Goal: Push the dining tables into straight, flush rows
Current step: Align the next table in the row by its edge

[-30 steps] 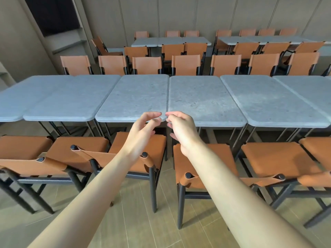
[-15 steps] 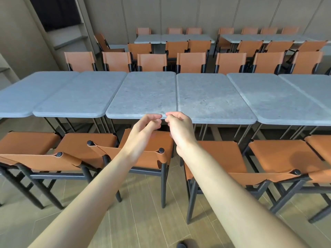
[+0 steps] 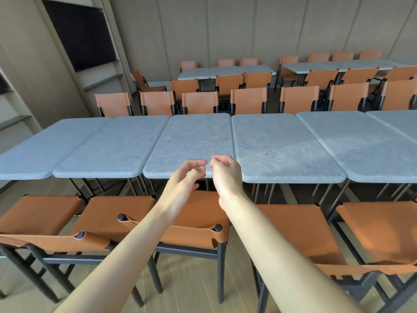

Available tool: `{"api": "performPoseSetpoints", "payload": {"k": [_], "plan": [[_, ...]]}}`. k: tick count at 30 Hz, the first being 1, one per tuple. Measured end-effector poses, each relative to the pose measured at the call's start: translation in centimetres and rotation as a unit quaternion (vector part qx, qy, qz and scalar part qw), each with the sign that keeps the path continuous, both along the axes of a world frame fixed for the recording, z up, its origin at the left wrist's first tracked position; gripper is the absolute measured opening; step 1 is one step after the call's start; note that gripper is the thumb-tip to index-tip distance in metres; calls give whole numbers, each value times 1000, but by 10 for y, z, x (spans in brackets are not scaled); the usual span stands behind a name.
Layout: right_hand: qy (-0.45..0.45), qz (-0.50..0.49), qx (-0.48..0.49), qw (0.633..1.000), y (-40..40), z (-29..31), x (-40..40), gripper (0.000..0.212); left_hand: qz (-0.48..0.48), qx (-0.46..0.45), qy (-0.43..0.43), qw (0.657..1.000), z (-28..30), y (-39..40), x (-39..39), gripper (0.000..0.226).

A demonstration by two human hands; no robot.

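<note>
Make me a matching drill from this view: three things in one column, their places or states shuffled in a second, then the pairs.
Things
1. left hand
2. right hand
3. dark wall panel

Places or states
A. upper left, on the wall
B. knuckles toward the camera, at the seam between two grey tables
C. fingers loosely curled, over the near edge of the middle grey table

Pairs: 1-C, 2-B, 3-A
</note>
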State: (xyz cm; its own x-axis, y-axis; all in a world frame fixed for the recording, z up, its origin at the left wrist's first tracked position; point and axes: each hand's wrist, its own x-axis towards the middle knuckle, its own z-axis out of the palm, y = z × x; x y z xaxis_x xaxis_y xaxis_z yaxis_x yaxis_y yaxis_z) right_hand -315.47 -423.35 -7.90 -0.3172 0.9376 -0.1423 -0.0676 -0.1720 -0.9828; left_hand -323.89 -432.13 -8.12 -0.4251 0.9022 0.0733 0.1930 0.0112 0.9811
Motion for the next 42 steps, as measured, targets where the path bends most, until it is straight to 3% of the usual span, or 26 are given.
{"api": "performPoseSetpoints", "payload": {"k": [7,11,16,21,27,42], "plan": [[2,1,-9,1000,42,-3,-29,25,-4,-5,4,1000,6,42,-28,40],[4,0,-16,1000,67,0,-45,28,-9,-17,4,1000,6,66,-43,25],[1,10,-12,1000,95,4,-60,27,-14,-24,15,1000,10,93,-61,39],[-9,6,-19,1000,120,3,-71,27,-19,-28,10,999,10,122,-75,24],[-19,-10,-15,1000,151,-1,-79,23,-30,-19,-10,999,5,157,-82,37],[-57,-21,-14,998,178,-15,-135,25,-42,-35,-42,998,-13,190,-142,39]]}}
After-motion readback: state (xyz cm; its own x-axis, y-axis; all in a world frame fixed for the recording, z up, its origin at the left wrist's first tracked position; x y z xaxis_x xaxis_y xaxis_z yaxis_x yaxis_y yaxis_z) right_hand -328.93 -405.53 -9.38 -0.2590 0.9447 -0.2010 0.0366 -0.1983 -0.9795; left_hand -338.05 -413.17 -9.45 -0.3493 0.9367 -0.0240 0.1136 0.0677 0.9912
